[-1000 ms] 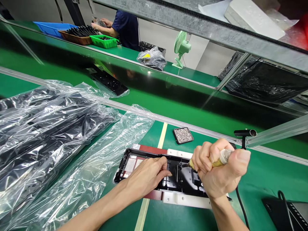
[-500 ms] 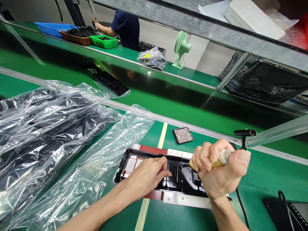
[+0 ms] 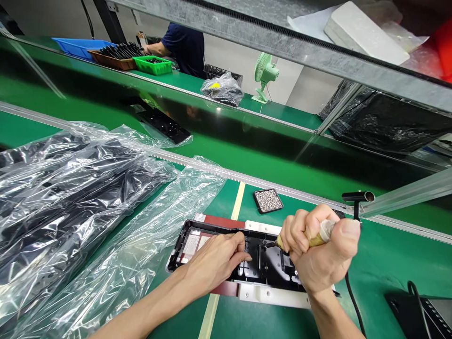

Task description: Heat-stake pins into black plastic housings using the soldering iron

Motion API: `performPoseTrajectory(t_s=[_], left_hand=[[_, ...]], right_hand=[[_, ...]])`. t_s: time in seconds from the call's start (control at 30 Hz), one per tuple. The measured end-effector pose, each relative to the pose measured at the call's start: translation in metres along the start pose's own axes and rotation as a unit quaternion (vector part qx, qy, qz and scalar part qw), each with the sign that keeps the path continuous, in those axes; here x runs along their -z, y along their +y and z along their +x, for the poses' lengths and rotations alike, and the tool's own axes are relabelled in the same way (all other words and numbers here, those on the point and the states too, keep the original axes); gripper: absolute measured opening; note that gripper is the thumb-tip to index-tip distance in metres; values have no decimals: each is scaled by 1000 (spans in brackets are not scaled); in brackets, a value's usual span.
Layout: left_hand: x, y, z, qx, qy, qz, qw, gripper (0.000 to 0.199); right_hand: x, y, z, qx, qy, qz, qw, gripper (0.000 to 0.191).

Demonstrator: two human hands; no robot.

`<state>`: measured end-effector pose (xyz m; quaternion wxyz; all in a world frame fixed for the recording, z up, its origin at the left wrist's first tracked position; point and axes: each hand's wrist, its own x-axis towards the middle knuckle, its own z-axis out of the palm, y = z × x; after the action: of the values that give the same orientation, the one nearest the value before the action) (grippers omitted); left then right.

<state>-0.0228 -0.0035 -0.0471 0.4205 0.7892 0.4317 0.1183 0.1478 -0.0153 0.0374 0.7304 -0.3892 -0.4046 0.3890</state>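
A long black plastic housing (image 3: pixel 254 273) lies open side up in a fixture with white blocks (image 3: pixel 268 295) and a reddish-brown base. My left hand (image 3: pixel 226 252) rests over its middle, thumb and fingers drawn together; whatever they pinch, if anything, is hidden. My right hand (image 3: pixel 318 245) is wrapped in a fist around a soldering iron (image 3: pixel 320 234) with a taped, yellowish handle. Its dark tip points down left into the housing, near a rib. Beyond the housing sits a small black tray (image 3: pixel 259 207) filled with tiny silvery metal parts.
Plastic-wrapped black parts (image 3: pixel 81 188) cover the left side. A black tube holder (image 3: pixel 358 197) stands behind my right hand, and a black device (image 3: pixel 420 310) lies at lower right. Across the conveyor (image 3: pixel 229 136) are a person (image 3: pixel 185 47), bins (image 3: pixel 153 65) and a fan (image 3: pixel 264 75).
Both hands and the soldering iron tip stay at nearly the same place on the housing. The right fist has shifted very slightly left. Across the conveyor, the person's forearm has moved a little.
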Motion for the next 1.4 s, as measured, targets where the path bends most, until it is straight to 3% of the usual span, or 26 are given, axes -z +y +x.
performPoseTrajectory(t_s=[1.4], left_hand=[[0, -1, 3, -10, -4, -22, 1000, 21]], right_hand=[[8, -13, 4, -47, -84, 4, 995, 39]])
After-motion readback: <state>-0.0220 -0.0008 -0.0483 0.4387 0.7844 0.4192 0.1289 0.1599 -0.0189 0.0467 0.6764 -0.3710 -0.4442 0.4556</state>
